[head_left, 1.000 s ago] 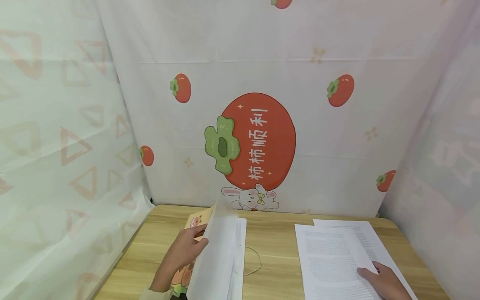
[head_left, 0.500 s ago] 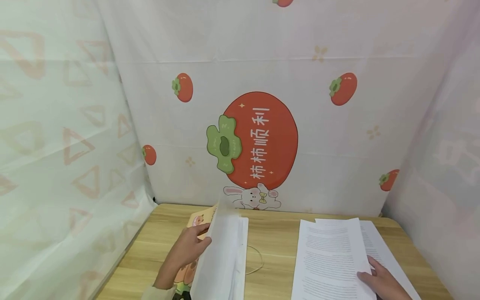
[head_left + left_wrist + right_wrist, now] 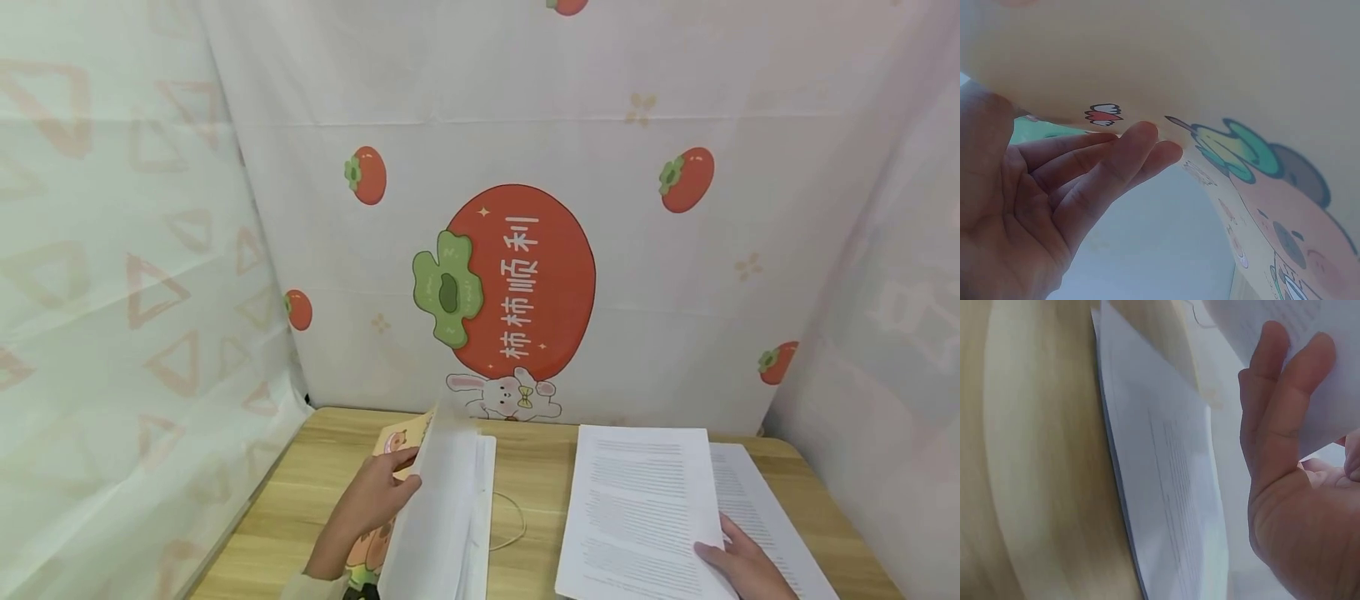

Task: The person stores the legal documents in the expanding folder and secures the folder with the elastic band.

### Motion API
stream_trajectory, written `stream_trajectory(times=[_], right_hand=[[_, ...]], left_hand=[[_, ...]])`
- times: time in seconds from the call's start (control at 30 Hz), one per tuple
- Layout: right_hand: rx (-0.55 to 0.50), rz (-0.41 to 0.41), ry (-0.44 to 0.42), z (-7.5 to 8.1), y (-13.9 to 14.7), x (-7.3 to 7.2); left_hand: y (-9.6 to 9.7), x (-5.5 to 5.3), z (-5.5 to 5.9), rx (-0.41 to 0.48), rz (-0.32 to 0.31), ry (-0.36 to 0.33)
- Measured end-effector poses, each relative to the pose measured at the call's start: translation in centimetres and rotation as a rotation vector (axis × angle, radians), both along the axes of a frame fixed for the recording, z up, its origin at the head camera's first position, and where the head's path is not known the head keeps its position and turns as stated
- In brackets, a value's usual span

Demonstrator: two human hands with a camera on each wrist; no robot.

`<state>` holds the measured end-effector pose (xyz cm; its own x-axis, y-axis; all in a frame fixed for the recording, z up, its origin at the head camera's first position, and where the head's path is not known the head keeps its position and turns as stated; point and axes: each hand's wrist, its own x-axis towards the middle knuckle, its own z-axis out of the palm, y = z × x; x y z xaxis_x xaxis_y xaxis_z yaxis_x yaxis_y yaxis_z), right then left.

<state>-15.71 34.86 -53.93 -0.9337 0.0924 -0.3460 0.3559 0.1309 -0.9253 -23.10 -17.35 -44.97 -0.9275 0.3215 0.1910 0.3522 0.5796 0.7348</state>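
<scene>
At the left of the table my left hand (image 3: pixel 375 496) pinches the raised cover of a cartoon-printed folder (image 3: pixel 397 437), fingers on its printed outside and thumb at the white side. White inner sheets (image 3: pixel 446 508) stand half open beside it. The left wrist view shows the cover (image 3: pixel 1222 56) curving over the fingers, with a cartoon animal on it. Over on the right, my right hand (image 3: pixel 742 560) grips printed paper (image 3: pixel 637 500) by its right edge, tilted up above the table. More printed paper (image 3: pixel 750 492) lies partly hidden beneath; the right wrist view shows this paper (image 3: pixel 1147 444) on the wood.
A thin elastic loop (image 3: pixel 519 521) sticks out at the folder's right side. The wooden table (image 3: pixel 540 467) ends at a white printed cloth (image 3: pixel 637 367) at the back, with hanging cloth on both sides.
My right hand has lifted the upper printed paper and shifted it left, showing more of the paper below. The left hand and folder stay about where they were.
</scene>
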Motion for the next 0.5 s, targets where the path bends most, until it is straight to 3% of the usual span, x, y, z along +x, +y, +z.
stream_trajectory(times=[0.3, 0.5], right_hand=[[-0.066, -0.073, -0.005, -0.1, -4.3, -0.3], [-0.090, -0.022, 0.010, -0.2, -6.4, -0.6]], left_hand=[[-0.1, 0.1, 0.1, -0.003, 0.019, -0.011], [0.2, 0.1, 0.1, 0.005, 0.010, -0.022]])
